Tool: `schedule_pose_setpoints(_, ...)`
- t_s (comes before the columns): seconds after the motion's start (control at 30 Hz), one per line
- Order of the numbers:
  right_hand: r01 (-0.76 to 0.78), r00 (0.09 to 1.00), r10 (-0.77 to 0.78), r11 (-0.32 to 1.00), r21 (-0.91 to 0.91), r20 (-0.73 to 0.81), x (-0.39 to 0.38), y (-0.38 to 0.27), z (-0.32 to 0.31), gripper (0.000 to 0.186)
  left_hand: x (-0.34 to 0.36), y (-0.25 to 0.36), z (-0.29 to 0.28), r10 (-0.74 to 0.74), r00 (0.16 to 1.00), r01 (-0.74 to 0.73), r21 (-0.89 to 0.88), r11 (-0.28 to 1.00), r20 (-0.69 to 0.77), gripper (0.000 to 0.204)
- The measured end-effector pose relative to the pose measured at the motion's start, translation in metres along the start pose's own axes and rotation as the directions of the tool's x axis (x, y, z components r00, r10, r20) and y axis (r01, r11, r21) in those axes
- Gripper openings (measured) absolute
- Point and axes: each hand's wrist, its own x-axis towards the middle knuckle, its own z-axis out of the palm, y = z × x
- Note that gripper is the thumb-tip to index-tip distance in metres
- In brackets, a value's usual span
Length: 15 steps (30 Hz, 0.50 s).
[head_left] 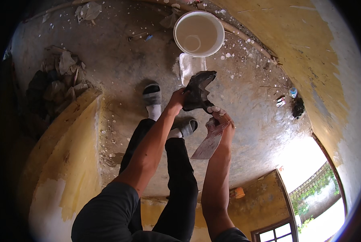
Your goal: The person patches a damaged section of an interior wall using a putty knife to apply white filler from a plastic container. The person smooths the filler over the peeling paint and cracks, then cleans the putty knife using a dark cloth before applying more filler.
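Dim overall, lit mainly from the overexposed doorway (pixel 317 205) at lower right, with pale glare spilling onto the nearby floor (pixel 257 153), heavy shadow at far left, straight edges bowed toward a blackened fisheye rim, and reasonably sharp mid-frame.

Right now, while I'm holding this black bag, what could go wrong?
The black plastic bag could tear: its edge looks ragged. The scraper in your right hand angles back beside your forearm and might scratch it. The white bucket stands just beyond the bag and could get bumped.
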Motion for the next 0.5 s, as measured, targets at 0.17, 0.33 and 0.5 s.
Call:
schedule_pose_setpoints(0.17, -0.03, 0.999, 0.029, 0.998, -0.054, -0.024, -0.005, 0.0, -0.009, 0.011, -0.007, 0.0, -0.002, 0.041, 0.999, -0.041, 0.06, 0.997, -0.009, 0.029)
schedule_pose_setpoints(0.33, -0.043, 0.998, 0.04, 0.995, -0.086, -0.039, -0.002, 0.002, -0.005, 0.013, -0.013, 0.0, -0.005, -0.071, 0.997, 0.072, -0.005, 0.997, 0.025, 0.03)
schedule_pose_setpoints(0.5, -0.046, 0.999, 0.046, 0.997, -0.055, 0.005, 0.005, 0.007, -0.009, 0.013, -0.015, -0.001, -0.005, 0.016, 0.999, -0.012, -0.114, 0.993, 0.037, 0.03)
